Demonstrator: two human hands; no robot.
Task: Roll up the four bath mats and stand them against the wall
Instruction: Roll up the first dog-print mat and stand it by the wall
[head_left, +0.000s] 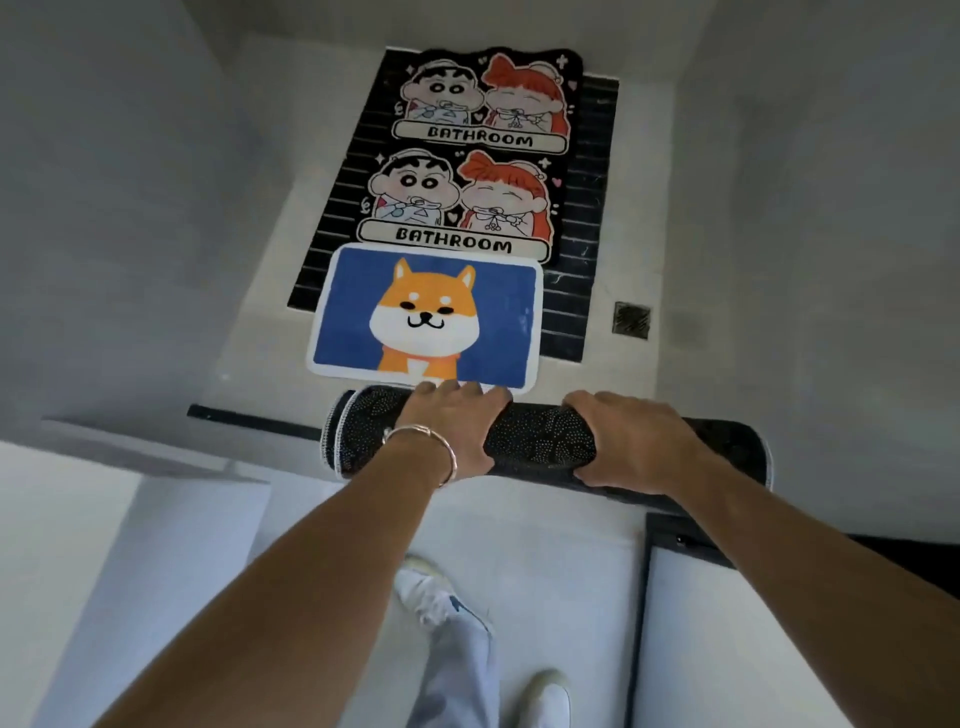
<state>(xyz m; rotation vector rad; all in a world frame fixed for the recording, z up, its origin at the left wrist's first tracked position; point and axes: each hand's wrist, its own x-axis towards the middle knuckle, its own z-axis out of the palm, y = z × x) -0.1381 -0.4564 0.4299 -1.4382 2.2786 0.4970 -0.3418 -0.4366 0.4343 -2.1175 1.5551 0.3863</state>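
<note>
Mats in a row on the bathroom floor (545, 561), one rolled.
Far BATHROOM mat (483, 98), near BATHROOM mat (462, 202) and Shiba mat (426, 317) lie flat; nearest, the dark rolled mat (535, 441) lies crosswise, left hand (457, 431) and right hand (634, 441) clamped round it, likely so it cannot uncoil.

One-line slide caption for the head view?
Left hand and right hand grip rolled mat; dog mat and two BATHROOM mats lie flat.

A square drain (631, 320) lay in the pale floor (639, 249), right of a black ridged panel (592, 197); a dark threshold strip (244, 417) crossed nearer, left.
</note>
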